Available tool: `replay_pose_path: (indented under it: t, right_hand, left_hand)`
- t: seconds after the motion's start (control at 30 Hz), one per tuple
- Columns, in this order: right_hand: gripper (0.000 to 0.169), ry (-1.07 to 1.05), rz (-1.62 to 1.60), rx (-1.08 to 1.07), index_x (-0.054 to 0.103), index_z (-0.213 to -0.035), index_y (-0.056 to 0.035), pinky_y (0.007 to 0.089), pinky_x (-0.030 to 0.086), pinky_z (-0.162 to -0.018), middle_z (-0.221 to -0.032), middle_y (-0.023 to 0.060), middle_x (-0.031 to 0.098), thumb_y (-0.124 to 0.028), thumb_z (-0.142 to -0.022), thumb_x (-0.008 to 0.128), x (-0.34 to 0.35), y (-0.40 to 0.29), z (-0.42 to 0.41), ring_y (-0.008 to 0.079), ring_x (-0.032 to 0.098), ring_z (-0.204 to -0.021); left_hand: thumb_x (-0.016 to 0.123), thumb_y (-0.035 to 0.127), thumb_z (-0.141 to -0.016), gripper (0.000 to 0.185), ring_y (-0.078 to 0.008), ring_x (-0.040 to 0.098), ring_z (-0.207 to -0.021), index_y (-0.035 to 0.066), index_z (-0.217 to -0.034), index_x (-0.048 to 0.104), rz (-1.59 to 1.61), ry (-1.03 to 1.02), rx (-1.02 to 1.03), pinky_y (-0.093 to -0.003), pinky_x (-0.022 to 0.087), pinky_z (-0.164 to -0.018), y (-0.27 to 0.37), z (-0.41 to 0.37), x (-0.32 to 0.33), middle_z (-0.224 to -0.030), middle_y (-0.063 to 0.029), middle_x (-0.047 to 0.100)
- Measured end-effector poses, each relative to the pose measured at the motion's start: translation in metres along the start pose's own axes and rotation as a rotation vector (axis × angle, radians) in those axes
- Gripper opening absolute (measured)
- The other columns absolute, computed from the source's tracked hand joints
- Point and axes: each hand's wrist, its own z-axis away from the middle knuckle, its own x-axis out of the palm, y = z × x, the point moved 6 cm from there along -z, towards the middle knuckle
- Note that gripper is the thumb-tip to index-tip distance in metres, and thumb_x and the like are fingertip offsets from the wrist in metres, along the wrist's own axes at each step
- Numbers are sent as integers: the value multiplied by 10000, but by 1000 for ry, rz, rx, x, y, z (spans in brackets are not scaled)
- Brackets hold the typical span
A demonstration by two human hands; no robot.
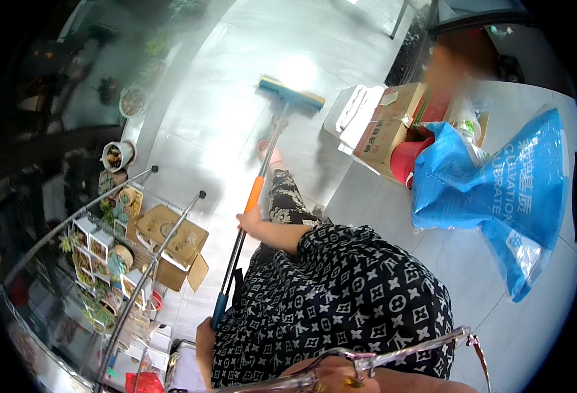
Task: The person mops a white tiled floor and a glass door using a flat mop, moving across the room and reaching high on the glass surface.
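A sponge mop with a blue-grey head (291,96) and a long pole (239,248) runs from upper centre down to the lower left. My right hand (250,220) is closed round the pole just below its orange sleeve (254,193). At the pole's blue end grip (219,309) is my left hand (206,331), closed round it and partly hidden by the patterned black clothing (347,299). The mop head is over the grey tiled floor (210,113), beyond my foot in a pink slipper (270,153). Clear-framed glasses (411,349) cross the bottom of the view.
To the right stand a cardboard box (389,127), white foam boxes (355,115), a red bucket (406,159) and a large blue substrate bag (495,182). On the left are a metal rack (146,267), potted succulents (99,245) and an opened carton (170,236).
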Motion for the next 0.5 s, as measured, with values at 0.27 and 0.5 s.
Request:
replay_pose_path:
  t: [0.27,0.5]
  right_hand:
    - [379,373,-156,-326,427,-966,49,361,529,-570,-687,174,625,-166,-716,614,-198,-223,-173,271,634,-549]
    - [164,440,-184,-292,534,-827,85,391,509,-501,-688,158,584,-61,-758,563,-330,-326,-219,258,625,-569]
  left_hand:
    - [588,180,-746,240,-372,612,-650,-35,-840,542,-140,20,385,-440,479,-577,289,-158,-35,-702,-241,595]
    - [583,184,-770,300,-381,630,-727,-48,-950,522,-198,-298,219,-436,500,-657,455,-186,-49,-788,-228,625]
